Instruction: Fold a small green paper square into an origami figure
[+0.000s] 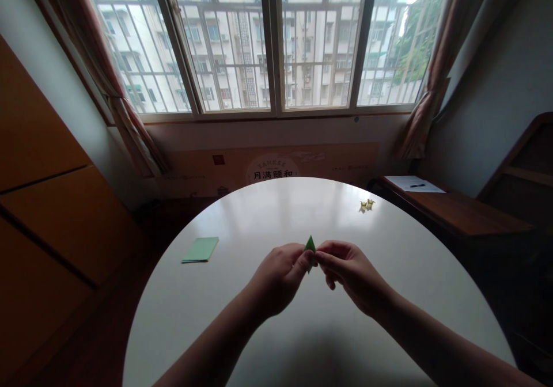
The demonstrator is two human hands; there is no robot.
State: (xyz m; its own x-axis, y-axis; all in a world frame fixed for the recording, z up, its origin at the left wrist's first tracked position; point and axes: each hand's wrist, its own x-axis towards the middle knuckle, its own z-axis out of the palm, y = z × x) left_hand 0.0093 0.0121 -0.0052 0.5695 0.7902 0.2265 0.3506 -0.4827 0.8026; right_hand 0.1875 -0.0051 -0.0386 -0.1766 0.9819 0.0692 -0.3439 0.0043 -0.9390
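Note:
A small piece of folded green paper (310, 243) is held up over the middle of the white round table (276, 203), its pointed tip upward. My left hand (283, 272) pinches it between thumb and fingers, covering part of it. From the other side, the thumb and forefinger of my right hand (348, 269) close on its right edge, while the lower fingers curl loosely. A lower point of the paper shows beneath my left thumb. The finer folds are too small to make out.
A stack of light green square paper (201, 249) lies on the table's left. Small yellowish folded figures (367, 205) stand at the far right. Beyond the table, a wooden side surface (488, 217) carries white sheets (410, 183) and a dark pen (417, 186). A barred window is ahead.

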